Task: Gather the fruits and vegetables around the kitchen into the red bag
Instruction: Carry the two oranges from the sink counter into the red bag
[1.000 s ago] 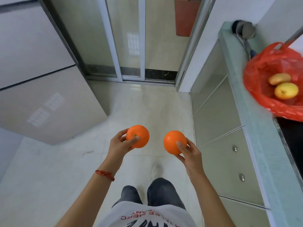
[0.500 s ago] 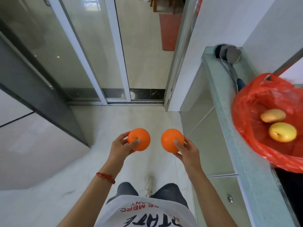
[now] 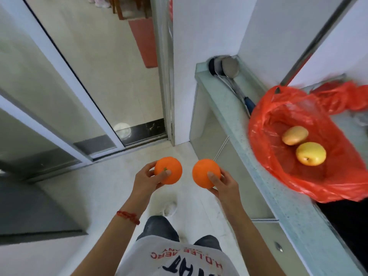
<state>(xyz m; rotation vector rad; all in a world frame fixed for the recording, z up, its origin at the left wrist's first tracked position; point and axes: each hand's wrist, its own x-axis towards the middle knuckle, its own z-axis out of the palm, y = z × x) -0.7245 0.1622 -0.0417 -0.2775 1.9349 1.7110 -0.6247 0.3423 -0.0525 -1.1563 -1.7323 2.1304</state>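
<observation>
1. The left hand [image 3: 147, 181] is gripping an orange [image 3: 168, 170], its fingers [image 3: 166, 173] curling round it, above the floor.
2. The right hand [image 3: 224, 185] is gripping a second orange [image 3: 206, 173] likewise.
3. The red bag [image 3: 298, 176] is lying open at the bench [image 3: 258, 162] front edge, holding a yellow apple [image 3: 310, 153] and a tan fruit [image 3: 294, 135].

A metal ladle [image 3: 230, 67] lies on the pale green counter [image 3: 278, 198] — beside sliding glass doors [image 3: 83, 76].
</observation>
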